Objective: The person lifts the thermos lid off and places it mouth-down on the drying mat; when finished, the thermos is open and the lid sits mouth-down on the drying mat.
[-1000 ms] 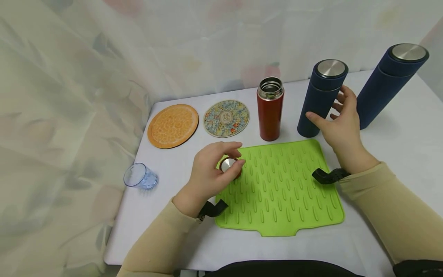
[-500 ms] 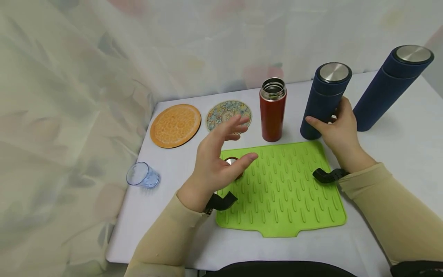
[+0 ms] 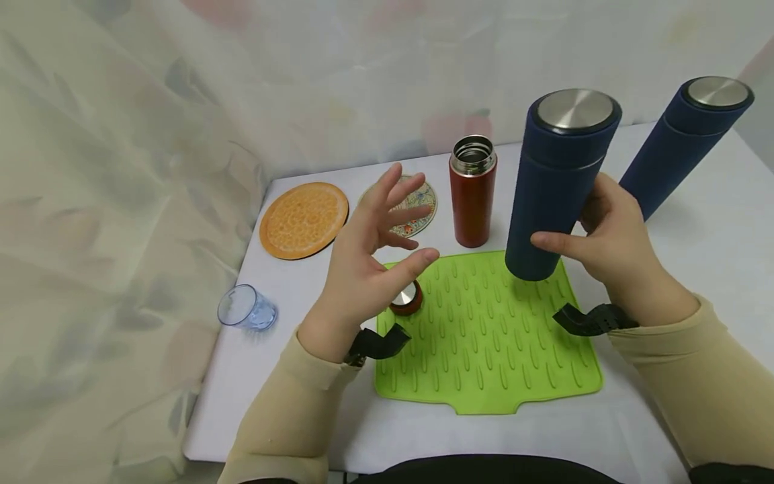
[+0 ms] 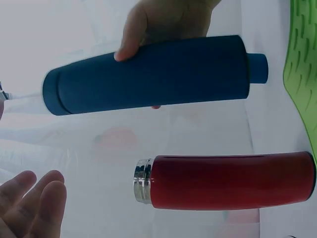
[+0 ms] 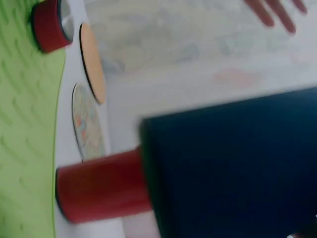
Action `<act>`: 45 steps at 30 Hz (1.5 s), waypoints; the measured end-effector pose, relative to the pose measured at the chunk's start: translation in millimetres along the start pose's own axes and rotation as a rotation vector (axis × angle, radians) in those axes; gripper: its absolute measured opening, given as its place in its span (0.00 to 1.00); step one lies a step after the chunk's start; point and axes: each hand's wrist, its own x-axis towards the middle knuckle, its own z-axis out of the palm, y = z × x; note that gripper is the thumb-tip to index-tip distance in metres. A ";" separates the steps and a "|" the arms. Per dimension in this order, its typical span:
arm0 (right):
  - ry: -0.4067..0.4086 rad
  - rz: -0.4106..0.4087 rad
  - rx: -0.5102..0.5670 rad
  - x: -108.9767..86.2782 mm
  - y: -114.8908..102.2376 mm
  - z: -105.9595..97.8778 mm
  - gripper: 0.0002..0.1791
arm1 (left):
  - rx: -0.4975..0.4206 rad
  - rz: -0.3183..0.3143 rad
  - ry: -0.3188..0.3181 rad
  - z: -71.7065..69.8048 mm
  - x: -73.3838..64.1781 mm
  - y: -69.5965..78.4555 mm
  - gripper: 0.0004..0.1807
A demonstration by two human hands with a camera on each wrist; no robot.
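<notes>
My right hand (image 3: 623,245) grips a navy blue thermos (image 3: 556,188) with a steel-topped lid, raised above the far right part of the green mat (image 3: 484,336). In the left wrist view that thermos (image 4: 148,77) is clear of the table, its base toward the mat. My left hand (image 3: 369,262) is in the air with spread fingers, holding nothing. Below it a dark red lid (image 3: 408,300) with a steel top sits on the mat's left side. A red thermos (image 3: 473,202), its steel mouth uncovered, stands upright behind the mat.
A second navy thermos (image 3: 686,141) stands at the far right. Left of the red thermos lie a patterned round coaster (image 3: 423,205), partly hidden by my left hand, and an orange round coaster (image 3: 302,222). A small blue glass (image 3: 248,309) is near the table's left edge.
The right hand has lifted the nearer navy thermos off the table and brought it toward me. The left hand has come away from the red lid, rising with its fingers spread.
</notes>
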 end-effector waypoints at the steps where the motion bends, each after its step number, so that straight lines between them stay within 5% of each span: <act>1: -0.047 -0.024 -0.011 -2.1 -1.7 1.5 0.49 | -0.015 0.001 0.000 -0.7 0.6 0.6 0.49; 8: -0.362 -0.121 -0.233 -9.8 -5.3 13.8 0.48 | -0.079 0.013 -0.017 -8.2 2.0 7.8 0.53; 15: -0.533 -0.154 -0.278 -10.7 -2.3 23.3 0.45 | -0.043 -0.039 -0.064 -12.3 2.5 18.4 0.60; 31: -0.602 -0.159 -0.380 -11.1 0.9 30.7 0.42 | 0.189 -0.116 -0.186 -19.9 -2.9 20.6 0.40; 45: -0.625 -0.196 -0.442 -14.4 0.6 36.0 0.41 | 0.390 -0.101 -0.105 -12.8 -5.4 13.1 0.32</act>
